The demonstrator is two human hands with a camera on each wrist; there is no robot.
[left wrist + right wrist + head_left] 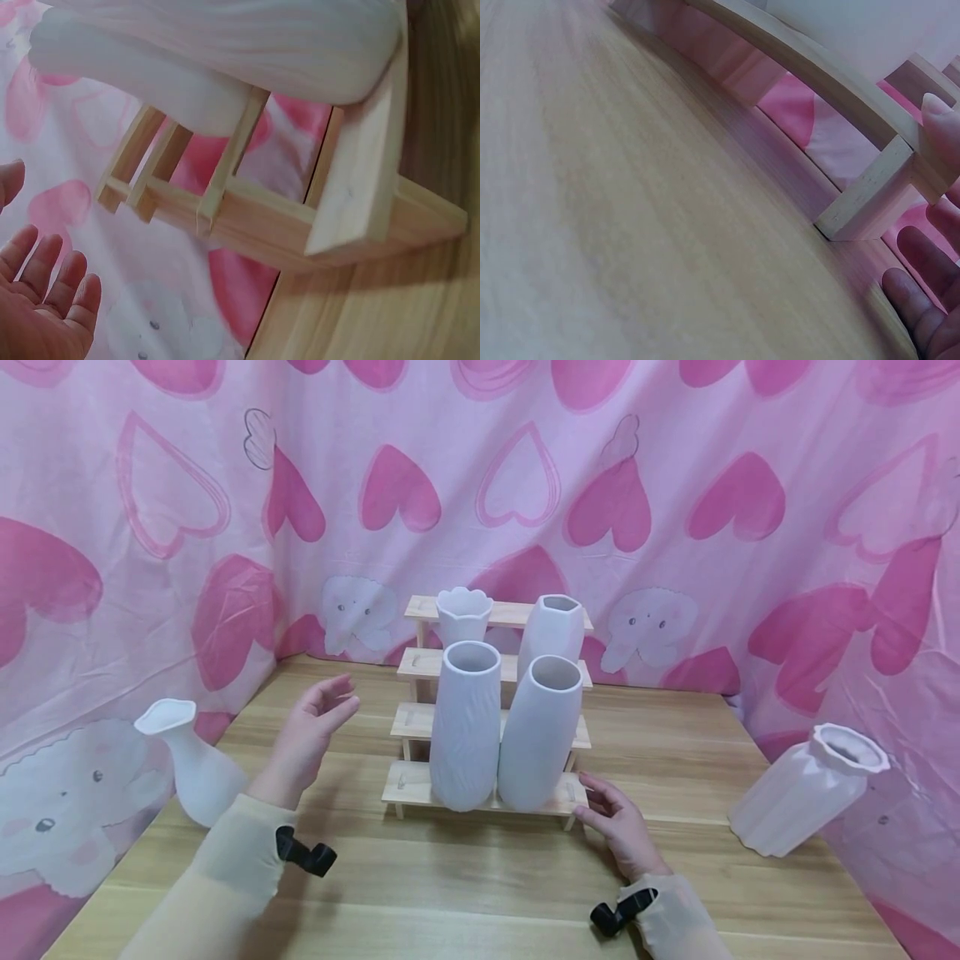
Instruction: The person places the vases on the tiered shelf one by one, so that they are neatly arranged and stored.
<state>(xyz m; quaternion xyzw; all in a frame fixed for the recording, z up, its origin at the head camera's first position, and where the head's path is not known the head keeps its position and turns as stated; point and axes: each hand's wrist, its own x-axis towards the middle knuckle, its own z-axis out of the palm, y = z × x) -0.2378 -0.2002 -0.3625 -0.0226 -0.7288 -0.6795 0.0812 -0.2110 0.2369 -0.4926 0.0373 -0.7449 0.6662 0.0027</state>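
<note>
A tiered wooden display stand [414, 720] stands mid-table. On its lowest step, two tall white vases lean back: a textured one [467, 735] at left and a smooth one [542, 735] at right. Behind them are a scalloped-rim white vase [463, 614] and a white vase with an angular mouth [555, 627]. At the right end of the lowest step, my right hand [618, 822] holds the board, thumb [939, 124] on its end and the other fingers past it. My left hand [307, 739] is raised left of the stand, fingers spread, holding nothing.
A white vase with a flared mouth [202, 768] stands at the table's left edge. Toward the right edge is a ribbed white vase with a frilled rim [806, 793]. Pink heart-patterned curtain [480, 477] encloses the wooden table [450, 893] at the back and sides.
</note>
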